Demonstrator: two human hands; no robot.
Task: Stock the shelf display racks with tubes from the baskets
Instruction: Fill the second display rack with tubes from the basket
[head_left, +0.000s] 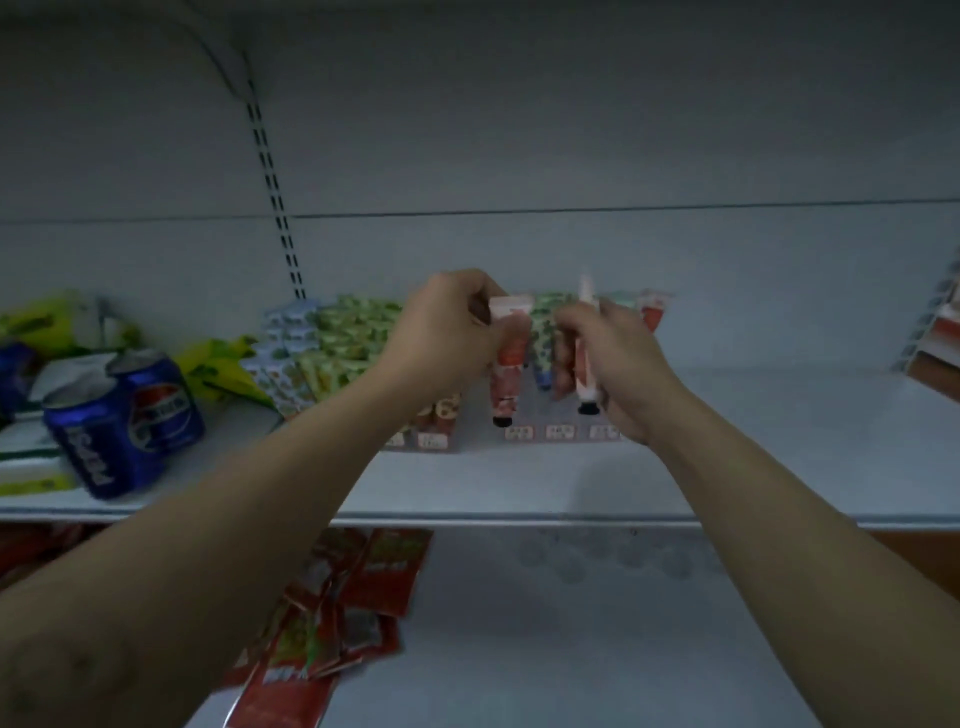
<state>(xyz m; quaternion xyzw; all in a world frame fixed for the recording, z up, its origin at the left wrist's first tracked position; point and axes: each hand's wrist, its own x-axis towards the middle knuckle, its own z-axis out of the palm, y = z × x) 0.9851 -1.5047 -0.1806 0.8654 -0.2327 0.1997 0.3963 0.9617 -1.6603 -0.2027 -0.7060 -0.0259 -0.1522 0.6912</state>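
On the shelf (727, 457), a display rack (550, 418) with small price labels along its front. Packed into the rack's left end: rows of green-patterned tubes (353, 332) and, further left, blue-topped ones (285, 322). Towards the rack's right end, a red-and-white tube (653, 312), partly hidden. Over the rack's middle, pinched near its crimped top between thumb and curled fingers of the left hand (441, 332), a red tube (508, 374), hanging cap down just above the rack's front. Right of the rack's middle, wrapped in the curled fingers of the right hand (623, 358), a white tube (587, 384) with a black cap, upright, cap down, crimp poking up above the fingers. Between the two held tubes, a green tube (543, 332) further back in the rack. Left of the rack, two blue cans (130, 410) and yellow-green bags (223, 369). Below the rack, red sachets (337, 597) lying loose.
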